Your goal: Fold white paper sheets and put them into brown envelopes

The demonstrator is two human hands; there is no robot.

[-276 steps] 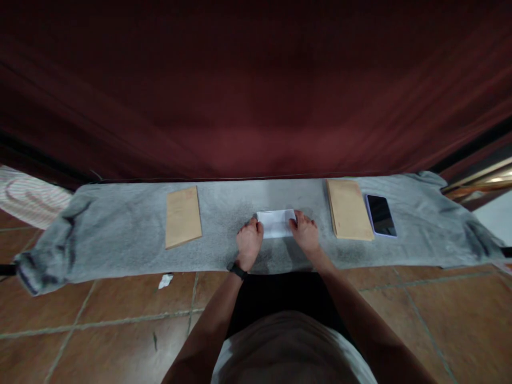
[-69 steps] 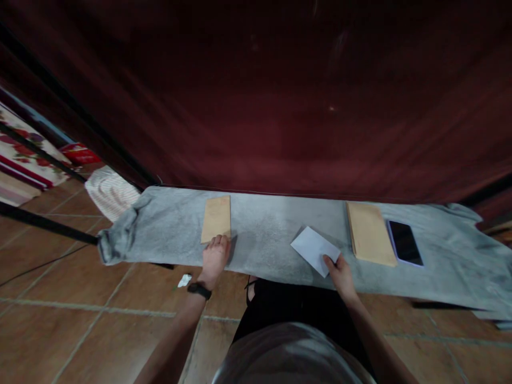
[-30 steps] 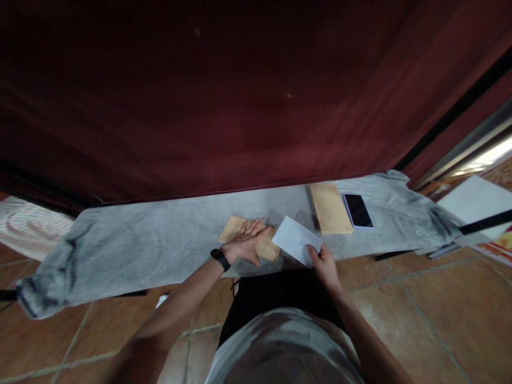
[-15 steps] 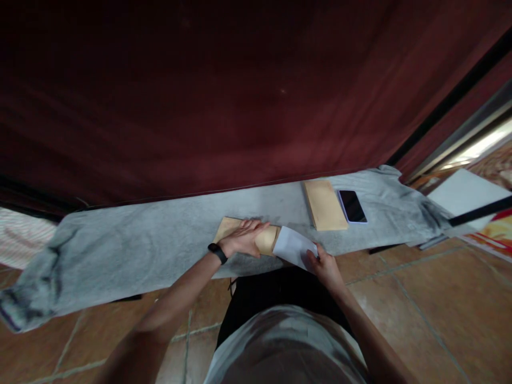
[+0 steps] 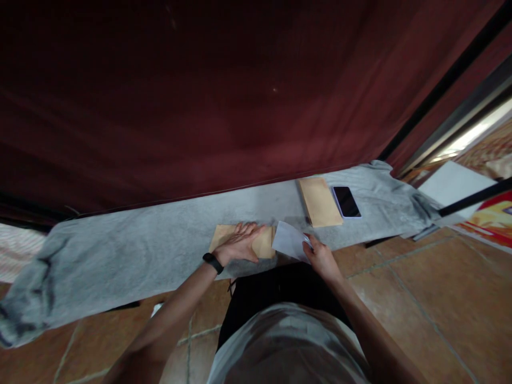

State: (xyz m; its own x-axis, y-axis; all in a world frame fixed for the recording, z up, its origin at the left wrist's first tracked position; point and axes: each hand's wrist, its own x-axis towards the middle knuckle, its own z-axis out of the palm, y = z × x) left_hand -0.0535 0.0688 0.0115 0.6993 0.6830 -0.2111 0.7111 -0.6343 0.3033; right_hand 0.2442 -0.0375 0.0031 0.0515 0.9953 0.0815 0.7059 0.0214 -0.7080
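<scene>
My left hand [image 5: 238, 247], with a black band on its wrist, lies flat with fingers spread on a tan paper envelope [image 5: 264, 245]. That envelope rests on the grey cloth [image 5: 140, 240] just in front of my body. In my right hand [image 5: 323, 260], a white sheet of paper [image 5: 288, 240] is pinched at its right end between thumb and fingers. The sheet's left edge is at the envelope's right end; whether any of it is inside, I cannot tell. Part of the envelope is hidden under my left hand.
A stack of tan envelopes [image 5: 320, 202] lies to the right on the cloth, beside a dark-screened phone [image 5: 346, 202]. The cloth covers a long narrow bench. A dark red panel [image 5: 224, 106] rises behind it. White board [image 5: 452, 184] and printed packaging [image 5: 494, 221] stand far right.
My left hand's fingers have spread wider, and the envelope lies straighter. The white sheet and my right hand have shifted slightly. The whole view has moved a little.
</scene>
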